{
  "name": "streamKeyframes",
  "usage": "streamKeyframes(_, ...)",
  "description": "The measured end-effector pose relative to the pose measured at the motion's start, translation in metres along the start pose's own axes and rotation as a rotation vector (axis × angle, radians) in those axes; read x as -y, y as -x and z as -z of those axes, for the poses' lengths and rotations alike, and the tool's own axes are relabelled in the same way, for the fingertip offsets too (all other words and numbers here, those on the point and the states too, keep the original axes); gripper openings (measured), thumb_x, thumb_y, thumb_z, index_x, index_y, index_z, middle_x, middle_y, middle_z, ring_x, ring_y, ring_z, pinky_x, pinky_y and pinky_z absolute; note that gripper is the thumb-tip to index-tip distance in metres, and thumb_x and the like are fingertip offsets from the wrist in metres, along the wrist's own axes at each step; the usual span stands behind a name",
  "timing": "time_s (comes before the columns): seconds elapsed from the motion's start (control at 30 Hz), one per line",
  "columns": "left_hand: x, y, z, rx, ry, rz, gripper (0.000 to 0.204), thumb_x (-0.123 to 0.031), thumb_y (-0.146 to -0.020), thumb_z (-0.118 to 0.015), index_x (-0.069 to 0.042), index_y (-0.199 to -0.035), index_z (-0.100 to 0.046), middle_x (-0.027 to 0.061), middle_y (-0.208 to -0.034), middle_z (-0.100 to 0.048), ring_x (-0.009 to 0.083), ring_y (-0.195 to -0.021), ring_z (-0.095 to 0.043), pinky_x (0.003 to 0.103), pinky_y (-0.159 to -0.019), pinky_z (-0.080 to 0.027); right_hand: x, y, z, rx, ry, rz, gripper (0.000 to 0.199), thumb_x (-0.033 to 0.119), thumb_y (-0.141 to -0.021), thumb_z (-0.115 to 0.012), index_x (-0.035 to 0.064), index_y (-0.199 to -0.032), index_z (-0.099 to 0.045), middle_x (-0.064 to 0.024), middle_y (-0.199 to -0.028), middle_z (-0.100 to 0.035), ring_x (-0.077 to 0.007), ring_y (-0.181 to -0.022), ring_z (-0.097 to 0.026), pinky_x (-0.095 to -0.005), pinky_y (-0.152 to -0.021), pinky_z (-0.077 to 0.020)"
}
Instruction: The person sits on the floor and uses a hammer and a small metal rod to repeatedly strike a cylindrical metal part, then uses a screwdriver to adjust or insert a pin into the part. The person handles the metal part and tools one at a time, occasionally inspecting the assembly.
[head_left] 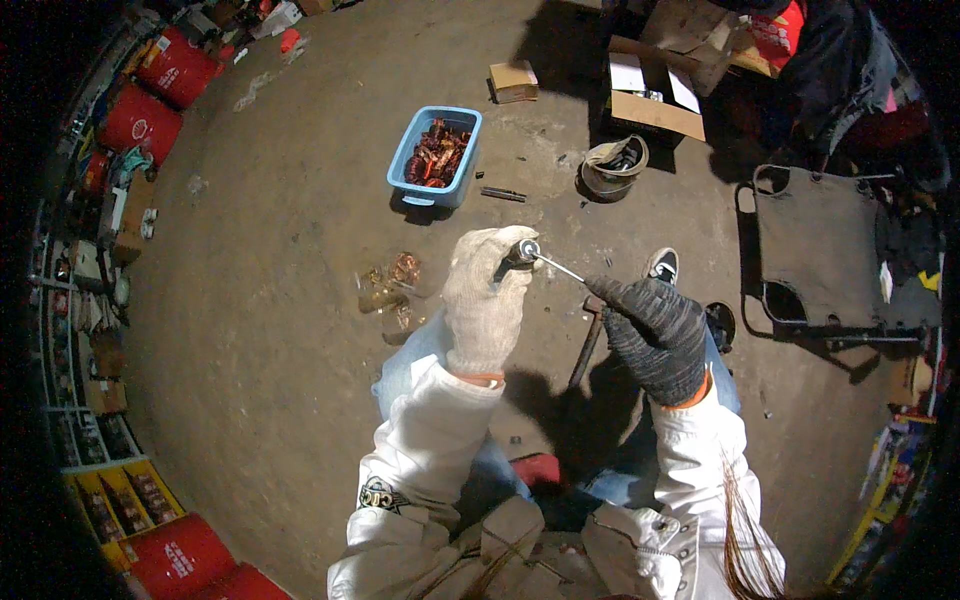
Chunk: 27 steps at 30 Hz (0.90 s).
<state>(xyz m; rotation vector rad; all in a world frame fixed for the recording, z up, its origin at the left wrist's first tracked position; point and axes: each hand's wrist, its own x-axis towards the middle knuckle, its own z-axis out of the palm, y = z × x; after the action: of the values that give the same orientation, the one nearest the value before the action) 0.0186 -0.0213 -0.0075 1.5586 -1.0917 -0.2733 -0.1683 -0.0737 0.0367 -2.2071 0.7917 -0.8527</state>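
Observation:
My left hand [485, 295], in a cream knit glove, is closed around a small round metal part [527, 250] with a bright end face. My right hand [660, 335], in a dark grey glove, grips a thin screwdriver [560, 268]; its handle is hidden in the fingers. The bare shaft slants up and left, its tip meeting the metal part. Below the shaft, a hammer [588, 345] is partly visible between my legs. Beside my left hand, several coppery scraps [403, 268] lie on the floor.
Ahead stands a blue tub [412, 190] of copper-coloured pieces, with a dark rod [503, 194] beside it. Farther right are a bucket [605, 185] of metal bits and an open cardboard box [660, 112]. A folding chair [815, 245] stands right; red drums [140, 122] line the left.

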Motion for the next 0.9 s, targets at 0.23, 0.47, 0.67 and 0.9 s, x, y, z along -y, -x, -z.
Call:
streamKeyframes(0.23, 0.0029, -0.0012, 0.0019, 0.014, 0.395, 0.366, 0.017, 0.003, -0.083, -0.063, -0.001, -0.1, -0.063, 0.0012, -0.088, -0.063, 0.0077, -0.079, -0.056, 0.022, -0.07, -0.047, -0.001, 0.0033, 0.0023, -0.02, -0.147, -0.015, 0.029, 0.006, -0.079, -0.065, 0.0031, -0.107, -0.067, -0.0129, -0.074, -0.062, -0.0224, -0.063, -0.061, -0.0308, -0.058, -0.0478)
streamKeyframes(0.47, 0.0047, 0.0011, 0.0008, 0.049, 0.298, 0.256, 0.023, 0.006, -0.082, -0.06, -0.001, -0.103, -0.063, 0.0023, -0.09, -0.063, 0.0087, -0.081, -0.058, 0.023, -0.073, -0.049, -0.0023, 0.0024, 0.0033, 0.049, -0.05, -0.013, 0.032, 0.007, -0.078, -0.065, 0.0043, -0.11, -0.066, -0.0136, -0.075, -0.062, -0.0259, -0.066, -0.062, -0.0334, -0.06, -0.0489)
streamKeyframes(0.67, -0.0024, 0.0015, 0.002, 0.052, 0.165, 0.181, 0.027, 0.009, -0.078, -0.058, -0.002, -0.103, -0.063, 0.0033, -0.093, -0.064, 0.0094, -0.084, -0.059, 0.024, -0.078, -0.049, -0.0024, -0.0004, 0.0, 0.042, -0.013, 0.012, 0.033, 0.009, -0.079, -0.064, 0.0059, -0.111, -0.066, -0.0132, -0.073, -0.062, -0.0264, -0.066, -0.062, -0.0341, -0.059, -0.0491)
streamKeyframes(0.9, -0.0007, -0.0001, 0.0046, 0.07, 0.064, 0.175, 0.034, 0.011, -0.074, -0.057, -0.004, -0.104, -0.064, 0.0039, -0.096, -0.063, 0.012, -0.086, -0.06, 0.025, -0.079, -0.049, -0.005, 0.0004, 0.0003, 0.03, 0.055, 0.066, 0.034, 0.01, -0.078, -0.066, 0.0082, -0.111, -0.067, -0.0117, -0.07, -0.06, -0.0258, -0.061, -0.06, -0.0346, -0.055, -0.048)
